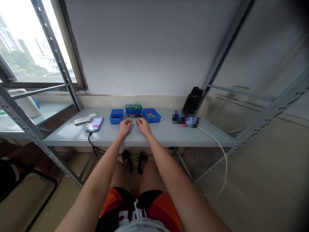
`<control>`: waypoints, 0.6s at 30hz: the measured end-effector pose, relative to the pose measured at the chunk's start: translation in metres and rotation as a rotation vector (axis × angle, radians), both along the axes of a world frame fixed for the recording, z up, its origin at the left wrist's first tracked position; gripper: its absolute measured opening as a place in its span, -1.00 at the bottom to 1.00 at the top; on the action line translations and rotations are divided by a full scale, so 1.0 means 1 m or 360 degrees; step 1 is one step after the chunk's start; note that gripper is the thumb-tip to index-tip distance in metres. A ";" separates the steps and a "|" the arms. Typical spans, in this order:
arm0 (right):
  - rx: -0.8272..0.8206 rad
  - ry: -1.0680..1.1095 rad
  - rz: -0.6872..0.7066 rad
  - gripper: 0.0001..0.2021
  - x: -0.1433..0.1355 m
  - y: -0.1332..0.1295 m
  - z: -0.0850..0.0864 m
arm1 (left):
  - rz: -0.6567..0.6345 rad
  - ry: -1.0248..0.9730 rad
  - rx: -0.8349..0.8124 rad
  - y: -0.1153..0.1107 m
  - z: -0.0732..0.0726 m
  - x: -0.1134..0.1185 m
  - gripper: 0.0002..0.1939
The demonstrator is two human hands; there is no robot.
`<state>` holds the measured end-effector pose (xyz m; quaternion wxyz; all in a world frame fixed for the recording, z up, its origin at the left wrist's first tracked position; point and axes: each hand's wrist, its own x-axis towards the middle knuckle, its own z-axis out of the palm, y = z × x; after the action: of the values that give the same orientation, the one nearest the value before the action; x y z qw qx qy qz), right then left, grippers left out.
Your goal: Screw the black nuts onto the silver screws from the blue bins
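- Basically, the left hand (pixel 125 127) is bringing thumb and forefinger close together; whether that grip is clamping on anything, cannot tell, too small.
- The right hand (pixel 144 126) is facing it, fingers likewise bunching near each other; contents of that grip also unclear.
- Both hands are working just apart over the bench (pixel 164 133), so a tiny piece could be slipping out, likely from fingertip-only hold.
- Pile of small dark and silvery pieces (pixel 135 116) is lying just beyond the fingertips, between the side bins; a knuckle could be brushing it and scattering bits.
- Left blue bin (pixel 117 121), holding dark bits, is sitting beside the pile; right blue bin (pixel 154 120), holding silvery bits, is flanking the other side. Mix-ups could be happening, bins being so close.
- Back blue bin (pixel 134 111) is standing behind, green pieces (pixel 134 105) poking above its rim; a careless reach could be knocking some out.
- Further left, black cable (pixel 89 139) is hanging off the front edge from the phone (pixel 95 123); a snagging arm could be dragging it down.
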<state>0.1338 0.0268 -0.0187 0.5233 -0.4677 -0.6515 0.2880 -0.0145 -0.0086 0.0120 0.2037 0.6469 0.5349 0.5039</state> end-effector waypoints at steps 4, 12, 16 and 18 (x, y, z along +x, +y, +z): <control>0.0012 -0.0117 0.0048 -0.81 0.000 -0.005 0.004 | -0.0036 -0.0031 -0.0012 -0.001 0.001 0.000 -0.76; 0.0099 -0.0448 0.0238 -0.81 -0.004 -0.017 0.011 | -0.0120 0.0046 0.0074 -0.003 0.001 0.001 -0.85; 0.0045 -0.0287 0.0195 -0.83 -0.004 -0.015 0.010 | -0.0020 0.0031 0.0097 -0.002 -0.003 0.001 -0.83; 0.0005 -0.0157 0.0133 -0.81 -0.003 -0.013 0.010 | -0.0031 0.0003 0.0065 0.000 -0.006 0.000 -0.81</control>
<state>0.1309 0.0133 -0.0090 0.4788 -0.4529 -0.6960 0.2850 -0.0144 -0.0083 0.0064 0.1947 0.6566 0.5184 0.5121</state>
